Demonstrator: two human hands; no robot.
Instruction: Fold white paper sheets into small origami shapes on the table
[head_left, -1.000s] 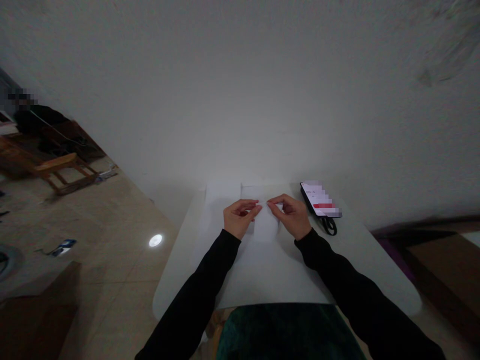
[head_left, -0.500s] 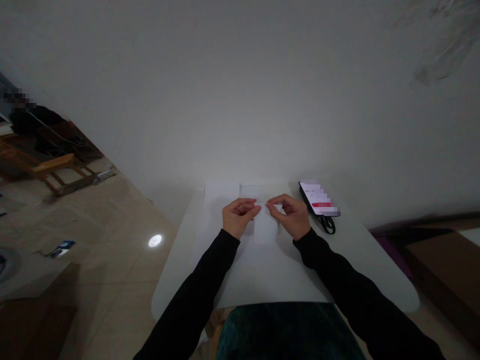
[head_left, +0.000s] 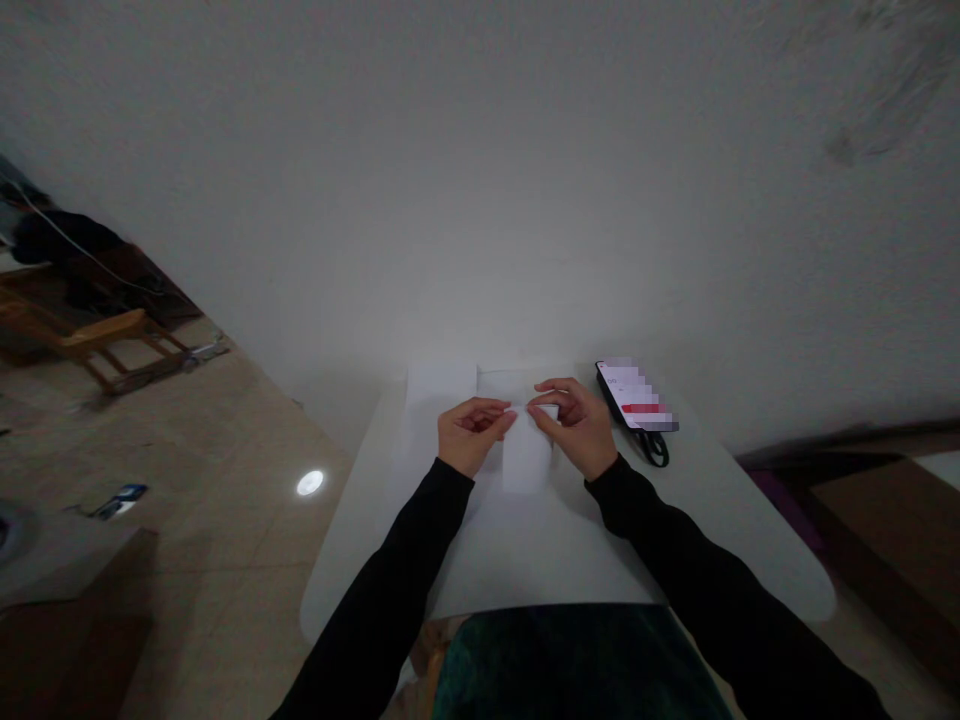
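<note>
A small white sheet of paper [head_left: 526, 460] hangs between my two hands over the table, its top edge pinched from both sides. My left hand [head_left: 472, 432] grips the upper left corner between thumb and index finger. At the top edge, toward the right, the thumb and index finger of my right hand [head_left: 577, 425] close on the same sheet, with the other fingers curled. Behind and to the left lies more white paper [head_left: 441, 400], pale against the table; its lower edges are hard to make out.
The white table [head_left: 555, 570] stands against a grey wall [head_left: 480, 200]. A phone [head_left: 637, 398] with a lit screen and black strap [head_left: 657, 449] lies at the right. A wooden chair [head_left: 112, 328] and a person in dark clothes [head_left: 75, 232] are far left. A brown box [head_left: 892, 510] sits at right.
Both hands have shifted slightly left with the sheet, and its top edge shows more clearly. My right index and middle fingers have spread a little. The view has moved slightly.
</note>
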